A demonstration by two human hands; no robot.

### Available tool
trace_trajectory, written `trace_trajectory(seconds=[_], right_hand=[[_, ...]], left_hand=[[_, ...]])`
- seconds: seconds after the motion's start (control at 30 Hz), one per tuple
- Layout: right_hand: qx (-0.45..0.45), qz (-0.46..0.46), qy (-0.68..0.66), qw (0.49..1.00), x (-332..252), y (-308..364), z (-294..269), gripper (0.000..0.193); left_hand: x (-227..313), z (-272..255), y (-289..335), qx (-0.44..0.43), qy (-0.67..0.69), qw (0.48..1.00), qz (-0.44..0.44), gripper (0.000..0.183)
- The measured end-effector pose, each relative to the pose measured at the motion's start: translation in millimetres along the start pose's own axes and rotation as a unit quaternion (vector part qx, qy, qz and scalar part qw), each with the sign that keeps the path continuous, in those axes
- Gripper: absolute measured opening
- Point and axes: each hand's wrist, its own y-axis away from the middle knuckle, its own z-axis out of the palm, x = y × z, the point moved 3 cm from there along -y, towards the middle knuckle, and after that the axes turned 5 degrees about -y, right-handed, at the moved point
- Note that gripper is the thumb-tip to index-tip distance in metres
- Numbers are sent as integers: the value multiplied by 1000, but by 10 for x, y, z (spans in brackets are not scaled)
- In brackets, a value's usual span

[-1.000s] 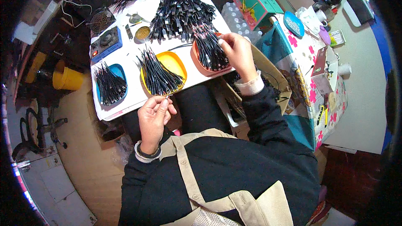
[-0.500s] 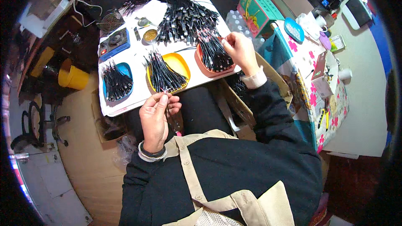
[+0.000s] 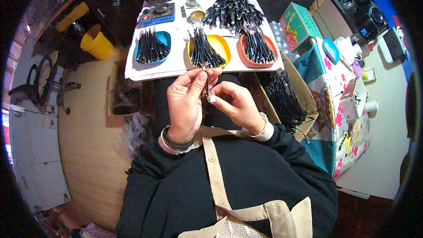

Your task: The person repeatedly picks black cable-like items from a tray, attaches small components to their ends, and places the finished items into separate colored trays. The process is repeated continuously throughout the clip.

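Just below the table's front edge, my two hands are close together over my lap. The thumb and fingers of my left hand (image 3: 187, 97) pinch a short black cable (image 3: 206, 89) that hangs downward. At its lower end, a small pale block shows at the fingertips of my right hand (image 3: 240, 108), which is closed there. Fingers hide part of the cable. On the table, short black cables with bare coloured wire ends lie bundled in a blue dish (image 3: 167, 38), a yellow dish (image 3: 224, 46) and an orange dish (image 3: 272, 49). The yellow dish is nearest my left hand.
A large pile of black cables (image 3: 231, 11) covers the table's back right. Behind the dishes are a blue heater unit (image 3: 161, 15) and a small round tin (image 3: 197, 16). To the right stand a carton of cables (image 3: 310, 105) and a side table with a flowered cloth (image 3: 326, 119).
My right hand has left the orange dish and come down beside my left hand, at the cable. My left hand keeps its pinch. The view has shifted, so the table appears higher and further right.
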Motion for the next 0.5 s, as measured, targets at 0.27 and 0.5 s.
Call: trace_trajectory(seconds=[0.27,0.5], right_hand=[[40,-156,16,987,-352,-79,-100,13],[-20,-105,-38,994,-429,-102,12,10]], left_hand=[[118,-51,227,-6,-164,985,62,16],[161,-49,291,2,-189,978,84,13]])
